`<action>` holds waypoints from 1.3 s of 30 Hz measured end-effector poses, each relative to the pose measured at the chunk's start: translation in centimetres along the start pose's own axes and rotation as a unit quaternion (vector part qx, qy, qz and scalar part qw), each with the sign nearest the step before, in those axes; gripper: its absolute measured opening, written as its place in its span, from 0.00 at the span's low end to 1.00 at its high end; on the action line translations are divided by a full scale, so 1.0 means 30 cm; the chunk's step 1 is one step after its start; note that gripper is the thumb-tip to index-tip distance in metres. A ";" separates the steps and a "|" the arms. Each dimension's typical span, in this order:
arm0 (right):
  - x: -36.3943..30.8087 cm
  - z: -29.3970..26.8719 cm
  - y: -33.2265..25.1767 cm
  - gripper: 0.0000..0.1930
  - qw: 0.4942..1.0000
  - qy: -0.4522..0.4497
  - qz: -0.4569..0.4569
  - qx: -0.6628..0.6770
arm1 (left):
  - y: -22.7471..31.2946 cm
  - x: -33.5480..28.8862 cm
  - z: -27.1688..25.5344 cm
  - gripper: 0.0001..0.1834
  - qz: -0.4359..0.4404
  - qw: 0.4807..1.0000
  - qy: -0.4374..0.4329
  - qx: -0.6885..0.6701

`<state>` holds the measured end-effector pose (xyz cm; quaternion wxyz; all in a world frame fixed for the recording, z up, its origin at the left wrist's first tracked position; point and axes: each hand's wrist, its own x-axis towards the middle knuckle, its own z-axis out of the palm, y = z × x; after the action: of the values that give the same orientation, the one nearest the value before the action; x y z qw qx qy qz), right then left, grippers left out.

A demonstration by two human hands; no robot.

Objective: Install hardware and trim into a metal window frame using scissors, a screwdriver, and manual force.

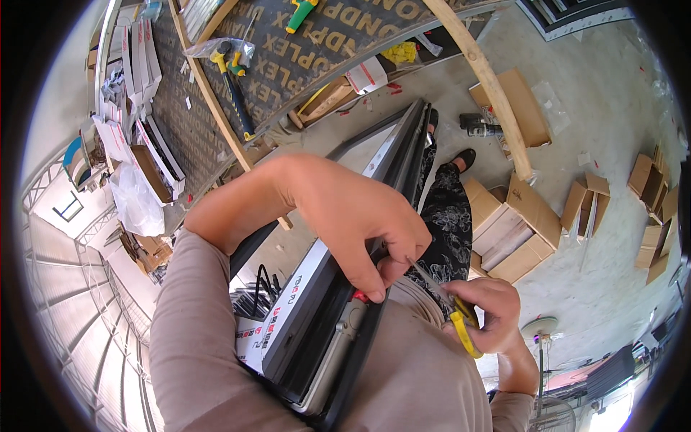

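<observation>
My left hand (360,223) pinches the black window frame (338,317) steady; right hand (486,313), at four o'clock, grips yellow-handled scissors (450,306).

Long dark window frame (338,317) stands tilted; yellow-handled scissors (450,302) touch its edge.

Head-worn fisheye; steeply downward, seemingly close

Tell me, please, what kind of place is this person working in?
Probably a workshop or building site. The floor is bare concrete strewn with cardboard boxes. A hammer lies on a plywood sheet. The left hand steadies a dark window frame; the right hand holds yellow-handled scissors.
</observation>
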<state>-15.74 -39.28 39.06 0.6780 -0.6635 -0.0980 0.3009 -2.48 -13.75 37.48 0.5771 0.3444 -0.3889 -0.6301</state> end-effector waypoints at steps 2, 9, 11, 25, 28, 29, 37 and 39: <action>0.006 0.003 -0.005 0.22 1.000 0.007 -0.008 -0.006 | 0.009 0.003 0.013 0.07 -0.008 1.000 0.005 0.009; 0.013 0.005 -0.004 0.21 0.997 0.037 -0.031 -0.054 | 0.092 -0.006 0.062 0.10 -0.033 0.977 0.107 0.182; -0.007 0.019 0.005 0.22 0.997 0.051 -0.029 -0.056 | 0.093 -0.010 0.069 0.10 -0.039 0.970 0.124 0.207; -0.059 0.027 -0.001 0.27 0.940 0.287 0.096 0.156 | 0.084 -0.031 0.059 0.07 -0.048 0.960 0.217 0.169; -0.053 0.037 0.015 0.24 0.925 0.299 0.148 0.181 | 0.090 -0.025 0.035 0.08 -0.112 0.888 0.367 0.252; -0.041 0.031 0.015 0.24 0.928 0.290 0.156 0.173 | 0.070 -0.017 0.027 0.09 -0.150 0.771 0.467 0.406; -0.019 0.023 0.035 0.23 0.934 0.274 0.175 0.148 | 0.133 -0.005 0.037 0.13 -0.093 0.910 0.316 0.254; 0.000 0.023 0.040 0.23 0.932 0.272 0.189 0.149 | 0.128 -0.006 0.050 0.12 -0.035 0.962 0.224 0.154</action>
<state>-16.43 -38.78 37.97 0.7001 -0.6179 0.2628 0.2428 -2.01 -13.54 41.57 0.5667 0.5747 -0.3296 -0.4898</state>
